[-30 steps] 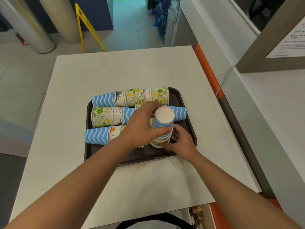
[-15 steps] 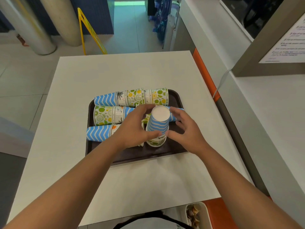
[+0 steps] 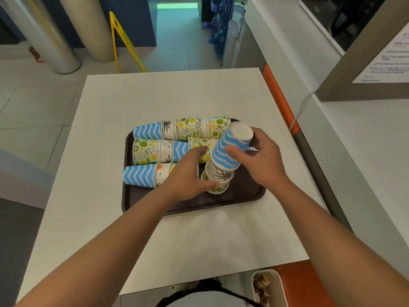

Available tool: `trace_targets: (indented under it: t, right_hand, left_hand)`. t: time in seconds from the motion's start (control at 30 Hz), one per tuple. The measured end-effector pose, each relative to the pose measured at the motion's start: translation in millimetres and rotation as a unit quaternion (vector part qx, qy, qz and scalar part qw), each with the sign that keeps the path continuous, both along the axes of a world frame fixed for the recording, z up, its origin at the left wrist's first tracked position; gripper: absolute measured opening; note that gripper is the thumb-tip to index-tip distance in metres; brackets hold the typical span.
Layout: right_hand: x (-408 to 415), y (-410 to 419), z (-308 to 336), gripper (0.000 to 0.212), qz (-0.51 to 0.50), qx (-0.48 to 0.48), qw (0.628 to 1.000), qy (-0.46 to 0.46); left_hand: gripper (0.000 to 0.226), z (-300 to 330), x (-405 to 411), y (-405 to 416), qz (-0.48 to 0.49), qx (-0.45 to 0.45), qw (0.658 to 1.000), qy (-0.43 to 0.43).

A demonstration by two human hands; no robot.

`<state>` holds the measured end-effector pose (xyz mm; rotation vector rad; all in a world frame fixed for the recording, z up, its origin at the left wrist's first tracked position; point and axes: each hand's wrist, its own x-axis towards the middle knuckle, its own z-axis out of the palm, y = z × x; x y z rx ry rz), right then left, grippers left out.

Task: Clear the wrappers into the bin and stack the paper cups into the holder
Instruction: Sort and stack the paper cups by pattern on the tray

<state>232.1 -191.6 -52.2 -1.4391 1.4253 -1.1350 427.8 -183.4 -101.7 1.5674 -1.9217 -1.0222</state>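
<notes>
- A person is standing at a white counter (image 3: 110, 218) and looking down at a dark brown tray (image 3: 250, 191) that is carrying patterned paper cups
- Three rows of nested cups (image 3: 183, 129) are lying on their sides across the far and left parts of the tray, in blue zigzag and green-and-yellow citrus prints
- At the near right of the tray an upside-down stack of cups (image 3: 219, 173) is leaning toward the right, its base touching the tray
- The right hand (image 3: 261, 160) is gripping the top blue zigzag cup (image 3: 230, 151), thumb on the near side and fingers curling round the far side
- The left hand (image 3: 188, 178) is bracing the bottom of the stack, thumb lying along the lowest cup's rim; its other fingers are hidden behind the stack, so their pose cannot be told
- The step in hand appears to be gathering cups into one stack; no holder is in view
- A small bin (image 3: 276, 284) with wrappers inside is sitting by the near counter edge
- Next, the leaning stack probably needs straightening and pressing together so it is not toppling when lifted
</notes>
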Motion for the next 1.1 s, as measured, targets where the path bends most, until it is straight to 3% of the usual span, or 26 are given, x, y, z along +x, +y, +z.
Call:
trace_targets:
  t: [0.2, 0.5, 0.63, 0.8, 1.1]
  right_hand:
    - [-3.8, -0.1, 26.4, 0.048, -0.011, -0.020, 1.000, -0.014]
    - [-25.0, -1.7, 49.4, 0.041, -0.075, -0.073, 0.994, -0.017]
    - [-44.8, -2.5, 12.8, 0.045, -0.095, -0.011, 0.994, 0.046]
    - [-45.0, 15.9, -55.9, 0.054, -0.020, 0.095, 0.987, 0.132]
    - [-42.5, 22.5, -81.5, 0.055, 0.022, 0.116, 0.976, 0.182]
  left_hand:
    - [0.100, 0.9, -17.3, -6.9, 0.021, 0.007, 0.999, 0.027]
    - [0.071, 6.4, -30.0, -8.3, 0.064, -0.018, 0.996, 0.060]
    - [0.067, 13.6, -23.0, -7.6, 0.085, -0.028, 0.994, 0.061]
    - [0.066, 11.8, -20.7, -6.0, 0.089, -0.022, 0.994, 0.060]
    - [0.070, 5.4, -22.7, -3.5, 0.075, -0.016, 0.996, 0.046]
